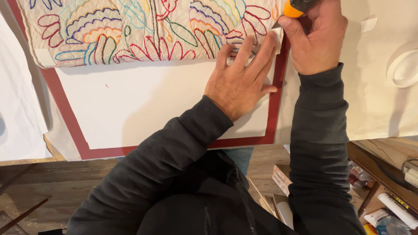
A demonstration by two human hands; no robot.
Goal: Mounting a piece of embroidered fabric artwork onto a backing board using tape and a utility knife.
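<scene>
Head view, looking down on the work. I am pressing my left hand [239, 82] flat, fingers spread wide, on a small pale paper tab [261, 48] at the lower right corner of an embroidered cloth [130, 30]. The cloth is lying at the far side of the scene: a cream, quilted-looking textile, puckered in texture, stitched with fan-shaped and petal-shaped flowers in red, blue, orange, green and purple thread. Its near edge is curving softly, and its left corner is resting on a second pale tab [45, 56].

My right hand [315, 39] is closing around a utility knife [292, 8] with an orange and black handle, held at the far right; its thin grey blade is pointing down toward the tab, just beside my left fingertips [271, 38]. Whether the blade is touching the paper I cannot tell.

The cloth is lying on a smooth, matt white board [143, 104], rectangular, set on a larger dark red board [65, 113] that is showing as a narrow border on the left, near and right sides. Both are resting on the surface [374, 100], which is covered in creased off-white paper. A roll of pale tape [402, 67] is sitting at the far right. Both sleeves [318, 130] are dark, soft knit fabric.
</scene>
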